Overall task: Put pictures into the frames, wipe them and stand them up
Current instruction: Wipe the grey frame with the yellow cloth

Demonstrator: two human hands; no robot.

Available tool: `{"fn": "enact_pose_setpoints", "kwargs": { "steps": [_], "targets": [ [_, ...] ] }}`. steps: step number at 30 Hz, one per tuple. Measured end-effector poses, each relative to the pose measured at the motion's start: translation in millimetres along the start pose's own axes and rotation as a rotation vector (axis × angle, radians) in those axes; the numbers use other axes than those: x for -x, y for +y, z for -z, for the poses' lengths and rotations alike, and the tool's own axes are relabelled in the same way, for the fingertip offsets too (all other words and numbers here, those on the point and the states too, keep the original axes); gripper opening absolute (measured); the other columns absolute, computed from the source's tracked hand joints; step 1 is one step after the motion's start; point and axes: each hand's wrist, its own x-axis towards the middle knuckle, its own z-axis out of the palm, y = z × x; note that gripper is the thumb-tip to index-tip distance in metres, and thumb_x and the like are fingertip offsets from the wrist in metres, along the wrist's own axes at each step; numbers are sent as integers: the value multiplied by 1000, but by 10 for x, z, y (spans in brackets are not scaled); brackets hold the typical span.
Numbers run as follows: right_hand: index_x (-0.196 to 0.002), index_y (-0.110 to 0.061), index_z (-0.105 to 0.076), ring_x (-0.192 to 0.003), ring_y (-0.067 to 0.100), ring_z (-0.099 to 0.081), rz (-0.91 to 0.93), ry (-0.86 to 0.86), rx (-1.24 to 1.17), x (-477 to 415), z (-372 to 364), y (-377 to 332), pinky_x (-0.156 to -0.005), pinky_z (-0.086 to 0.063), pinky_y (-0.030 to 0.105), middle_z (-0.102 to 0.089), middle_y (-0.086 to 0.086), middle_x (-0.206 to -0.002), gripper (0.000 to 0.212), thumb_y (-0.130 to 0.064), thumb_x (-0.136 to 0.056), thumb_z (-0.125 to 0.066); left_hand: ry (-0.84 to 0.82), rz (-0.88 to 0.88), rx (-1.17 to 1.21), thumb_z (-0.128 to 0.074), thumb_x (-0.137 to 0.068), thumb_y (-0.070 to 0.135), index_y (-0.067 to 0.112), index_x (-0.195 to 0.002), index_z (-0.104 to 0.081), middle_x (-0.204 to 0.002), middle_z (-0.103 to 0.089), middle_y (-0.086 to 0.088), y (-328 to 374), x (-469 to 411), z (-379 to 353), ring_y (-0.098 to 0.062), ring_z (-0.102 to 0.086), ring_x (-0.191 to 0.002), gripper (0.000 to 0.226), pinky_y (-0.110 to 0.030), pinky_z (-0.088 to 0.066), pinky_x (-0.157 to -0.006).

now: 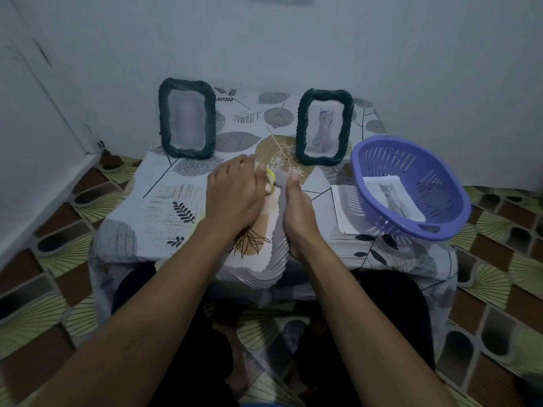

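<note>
Your forearms were bare from the picture's lower edge up to the left hand [232, 198] and the right hand [296, 212]. You wore plain black trousers [405, 312] over both legs. Between them, dimly, showed what looked like a bare foot [235, 365].

pale wall [293, 39], patterned tile floor [44, 289], leaf-print table [164, 201]
</note>
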Motion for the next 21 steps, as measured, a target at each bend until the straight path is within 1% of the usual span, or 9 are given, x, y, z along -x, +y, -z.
{"fn": "enact_pose_setpoints", "kwargs": {
  "steps": [4, 6, 8, 11, 13, 15, 17, 19, 21],
  "targets": [
    [-113, -24, -69, -106, 11, -67, 9, 27, 8, -5, 21, -99, -101, -52, 34, -73, -1, -110, 57, -54, -105, -22, -115, -251, 13, -4, -99, 46, 22, -157, -20, -161, -28, -1, 84, 142, -53, -21, -16, -150, 65, -47, 2, -123],
    [-125, -23, -66, -113, 15, -66, 12, 28, 33, -16, 44, -96, -104, -51, 41, -71, 3, -119, 61, -59, -103, -22, -140, -344, 26, -3, -98, 45, 28, -158, -14, -165, -18, 7, 65, 203, -75, -17, -9, -152, 64, -44, 7, -123],
    [-120, -24, -69, -110, 18, -68, 16, 37, 57, -7, 34, -88, -102, -51, 46, -73, 3, -116, 64, -65, -100, -24, -143, -374, 20, -4, -99, 46, 37, -157, -12, -165, -15, 12, 34, 198, -68, -15, -10, -152, 60, -47, 3, -122],
    [-106, -19, -73, -101, 22, -71, 23, 70, 81, 6, 29, -117, -96, -54, 48, -76, 7, -103, 63, -62, -101, -27, -95, -238, 15, -10, -102, 50, 45, -153, -21, -160, -29, 10, -22, 85, 0, -20, -28, -144, 53, -53, -19, -114],
    [-116, -12, -69, -104, 26, -70, 26, 101, 64, 8, 39, -159, -96, -54, 45, -74, 12, -107, 66, -62, -101, -29, -96, -114, 118, -12, -101, 54, 41, -149, -32, -151, -43, 2, -117, -16, 43, -26, -42, -134, 53, -52, -31, -108],
    [-126, -9, -63, -109, 29, -67, 1, 144, 24, 0, 37, -194, -98, -53, 47, -70, 15, -116, 84, -77, -87, -32, -121, -23, 210, -11, -102, 55, 33, -138, -47, -134, -58, -9, -211, -88, 76, -31, -54, -119, 55, -48, -41, -101],
    [-125, -9, -62, -108, 31, -66, -4, 184, 1, -36, 48, -184, -99, -52, 51, -69, 15, -116, 93, -82, -76, -33, -107, 65, 193, -14, -105, 51, 20, -110, -58, -104, -65, -14, -302, -151, 58, -32, -60, -98, 54, -42, -45, -88],
    [-114, -5, -65, -98, 37, -68, 22, 212, 20, -43, 55, -215, -93, -54, 52, -70, 23, -104, 84, -75, -84, -31, 4, 110, 172, -18, -107, 45, 18, -87, -55, -83, -60, -12, -391, -190, 20, -33, -60, -84, 50, -38, -43, -75],
    [-107, 3, -62, -93, 41, -68, 48, 242, 35, -56, 103, -254, -86, -54, 50, -66, 31, -106, 74, -63, -96, -30, 132, 141, 203, -23, -108, 40, 13, -92, -53, -83, -57, -11, -526, -212, -35, -35, -59, -85, 43, -38, -40, -69]
  ]
}}
